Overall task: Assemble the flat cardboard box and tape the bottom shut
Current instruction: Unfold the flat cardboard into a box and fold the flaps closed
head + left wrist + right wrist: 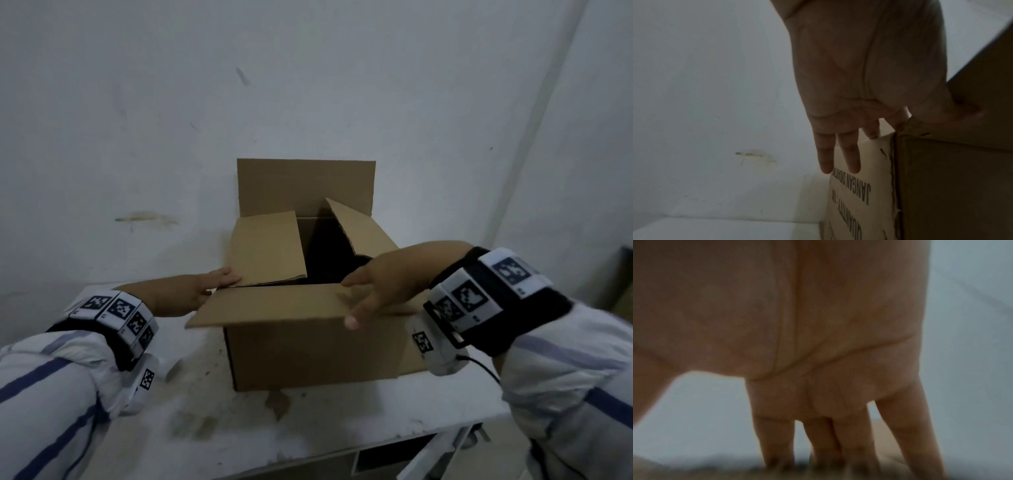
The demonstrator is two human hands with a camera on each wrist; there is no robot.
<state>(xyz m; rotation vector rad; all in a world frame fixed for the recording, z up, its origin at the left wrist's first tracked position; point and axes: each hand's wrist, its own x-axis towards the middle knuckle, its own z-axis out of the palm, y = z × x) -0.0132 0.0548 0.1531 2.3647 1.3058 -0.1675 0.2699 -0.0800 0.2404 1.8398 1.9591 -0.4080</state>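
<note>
Closing the flaps of the box (318, 353), standing square on the counter (239, 428) against a wall (239, 85), open end up. Judging by the layout, working on the end meant as the bottom: assembling done, folding under way, taping not yet begun.

Laying the left hand (191, 291) flat at the near corner of the left flap (269, 250), already folded inward over the opening. Holding that grip apart, fingers (849, 155) straight, clamping nothing. Spreading the right hand (383, 281) over the near flap (281, 305), lying about level and jutting toward the camera. Holding that grip apart too, fingers (777, 443) straight and seemingly pressing down on cardboard, thumb reaching past the near edge. Showing the right flap (366, 229) slanting only partway in and the far flap (305, 185) upright.

Calling next, probably, for pushing the right flap fully down, then swinging the near and far flaps in over both side flaps to meet along the middle, and holding that seam closed while fetching tape. Showing no tape in any view, so likely needing a reach off the counter. Risking a sprung flap on letting go.

Reading sideways black print (857, 191) on the box's side in the left wrist view: "JANGAN", then a word starting "DIBANTI" and running under a fingertip. Below it, "UANTITY : 100", apparently "QUANTITY", partly cut off. Showing no brand name. Wearing black-and-white square code tags (118, 308) on both wrists, bearing no readable lettering.
</note>
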